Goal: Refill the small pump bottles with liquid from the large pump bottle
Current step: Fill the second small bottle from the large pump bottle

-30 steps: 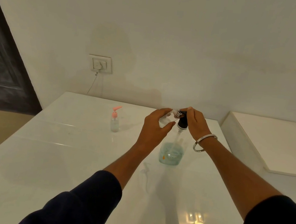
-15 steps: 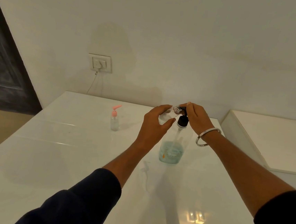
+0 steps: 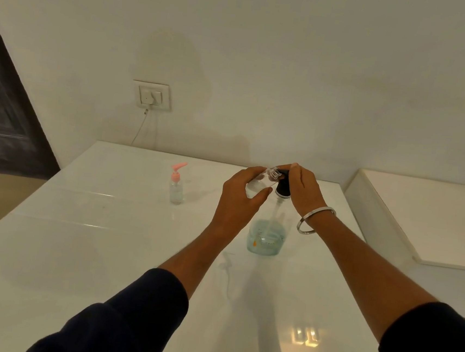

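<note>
Evidently the large pump bottle (image 3: 266, 236), a quarter full so bottom-heavy, stands on the worktop (image 3: 106, 234) beneath the right hand (image 3: 302, 189), fingers curled over its pump. Left hand (image 3: 237, 202) fingers grip a light, slick small bottle (image 3: 265, 179), best held mid-body.

On the white table (image 3: 82, 246) there are 3 bottles in all: 1 large pump bottle (image 3: 266, 236) with a black pump head and a little blue-green liquid at the bottom, and 2 small clear bottles. Of the small ones, 1 bottle with a pink pump (image 3: 177, 183) stands alone, and 1 open small bottle (image 3: 259, 182) is held tilted. There are 2 hands, the left hand (image 3: 237, 202) and the right hand (image 3: 303, 191), 1 bangle (image 3: 315, 220), and 1 wall socket (image 3: 152, 95).
</note>
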